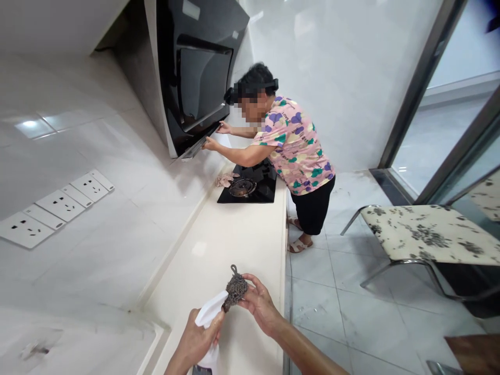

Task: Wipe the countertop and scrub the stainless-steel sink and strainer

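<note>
My left hand (199,333) is wrapped round the neck of a white spray bottle (211,311), whose head tilts up to the right. In my right hand (261,302) is a dark grey mesh scrubber (236,288) with a hanging loop on top, gripped from its right side by the fingers. The bottle's head touches or nearly touches the scrubber; I cannot tell which. Both hands are above the near part of the white countertop (230,237). The bottle's lower part runs toward the bottom edge of the view.
Farther along the counter, a black gas stove (263,190) has a crumpled pink cloth (224,180) beside its burner. A person (297,140) leans there, both hands on the lower edge of the black range hood (203,78). Wall sockets (58,205) are left; a patterned chair (433,234) is right.
</note>
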Available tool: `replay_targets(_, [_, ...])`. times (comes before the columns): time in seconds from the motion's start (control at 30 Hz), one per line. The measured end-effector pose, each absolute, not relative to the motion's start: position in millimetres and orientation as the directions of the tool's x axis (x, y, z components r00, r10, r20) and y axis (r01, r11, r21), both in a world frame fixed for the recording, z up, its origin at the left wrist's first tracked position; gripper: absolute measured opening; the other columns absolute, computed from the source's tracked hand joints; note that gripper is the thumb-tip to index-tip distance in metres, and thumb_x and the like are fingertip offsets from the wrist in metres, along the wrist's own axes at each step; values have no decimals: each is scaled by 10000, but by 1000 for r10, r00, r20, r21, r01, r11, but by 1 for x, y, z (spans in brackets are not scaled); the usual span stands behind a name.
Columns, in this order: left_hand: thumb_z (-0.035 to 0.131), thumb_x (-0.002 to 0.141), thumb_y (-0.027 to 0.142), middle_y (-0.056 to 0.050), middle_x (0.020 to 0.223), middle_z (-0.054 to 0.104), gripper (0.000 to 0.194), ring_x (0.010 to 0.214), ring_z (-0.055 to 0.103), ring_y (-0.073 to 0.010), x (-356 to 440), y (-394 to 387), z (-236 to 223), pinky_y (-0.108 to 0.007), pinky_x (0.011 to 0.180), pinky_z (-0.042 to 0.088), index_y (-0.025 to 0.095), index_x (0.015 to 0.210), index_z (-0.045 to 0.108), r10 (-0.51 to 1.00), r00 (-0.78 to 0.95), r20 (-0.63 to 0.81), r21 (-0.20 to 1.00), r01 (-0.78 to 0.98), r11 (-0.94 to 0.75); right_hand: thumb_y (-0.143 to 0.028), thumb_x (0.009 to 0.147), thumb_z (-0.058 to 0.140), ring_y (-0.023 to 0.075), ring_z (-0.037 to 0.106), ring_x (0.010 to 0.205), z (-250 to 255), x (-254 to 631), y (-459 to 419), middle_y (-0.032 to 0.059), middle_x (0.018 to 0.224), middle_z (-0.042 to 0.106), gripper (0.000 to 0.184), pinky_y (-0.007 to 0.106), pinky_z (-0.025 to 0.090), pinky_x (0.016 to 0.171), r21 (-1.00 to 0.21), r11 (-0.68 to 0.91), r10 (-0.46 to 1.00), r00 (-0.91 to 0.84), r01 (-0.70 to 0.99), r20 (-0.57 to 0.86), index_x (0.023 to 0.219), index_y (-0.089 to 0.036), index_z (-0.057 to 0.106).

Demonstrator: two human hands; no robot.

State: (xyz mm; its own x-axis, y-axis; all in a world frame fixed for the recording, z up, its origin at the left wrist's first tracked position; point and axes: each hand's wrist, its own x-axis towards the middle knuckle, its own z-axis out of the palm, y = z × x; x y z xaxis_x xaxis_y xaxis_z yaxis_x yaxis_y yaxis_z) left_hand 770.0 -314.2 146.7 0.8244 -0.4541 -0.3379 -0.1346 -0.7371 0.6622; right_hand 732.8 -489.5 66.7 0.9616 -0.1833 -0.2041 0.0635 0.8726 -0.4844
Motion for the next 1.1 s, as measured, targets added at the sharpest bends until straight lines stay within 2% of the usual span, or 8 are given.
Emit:
replay_targets(0.27, [470, 810, 702, 18, 566, 551, 580, 563, 545, -153, 771, -321, 153, -299, 707, 483, 157, 858, 662, -436, 821, -369, 664, -95, -741, -267, 623, 858, 207, 682, 874, 60, 732, -488, 35, 927, 737, 523, 393, 507, 846, -469, 882, -163, 962, 43, -217, 1043, -235, 547])
replay_targets(0.47, [468, 842, 648, 14, 489, 502, 525, 508, 503, -140, 770, -330, 162, -263, 594, 436, 189, 609, 573, -515, 770, -378, 676, -150, -722, -299, 623, 865, 197, 679, 826, 63, 727, -489, 31, 904, 736, 504, 386, 514, 819, -491, 870, -169, 958, 34, -233, 1021, -233, 563])
replay_targets(0.6, [458, 860, 623, 7, 465, 494, 547, 503, 505, -134, 771, -334, 166, -259, 613, 435, 198, 521, 509, -539, 769, -344, 672, -199, -713, -309, 639, 860, 205, 681, 842, 59, 726, -487, 43, 950, 737, 487, 394, 520, 818, -510, 860, -168, 960, 31, -224, 1023, -235, 569])
replay_targets(0.77, [426, 867, 637, 13, 501, 513, 540, 511, 503, -129, 772, -335, 166, -253, 599, 442, 178, 637, 593, -505, 799, -326, 704, -151, -694, -309, 666, 844, 211, 682, 863, 55, 726, -487, 44, 961, 734, 475, 403, 523, 831, -524, 850, -183, 960, 46, -213, 1039, -234, 559])
replay_targets(0.9, [481, 844, 628, 18, 525, 538, 497, 502, 515, -132, 770, -337, 164, -254, 584, 454, 165, 776, 646, -495, 791, -360, 714, -108, -692, -315, 660, 848, 211, 678, 864, 55, 727, -488, 49, 992, 727, 485, 407, 525, 831, -528, 847, -198, 959, 62, -205, 1041, -231, 561])
replay_targets(1.1, [458, 839, 653, 3, 493, 540, 546, 503, 523, -145, 770, -332, 159, -274, 614, 466, 163, 688, 644, -489, 788, -374, 665, -140, -734, -344, 639, 865, 213, 678, 867, 56, 728, -490, 51, 970, 731, 511, 414, 519, 847, -522, 847, -243, 947, 101, -210, 1043, -235, 573])
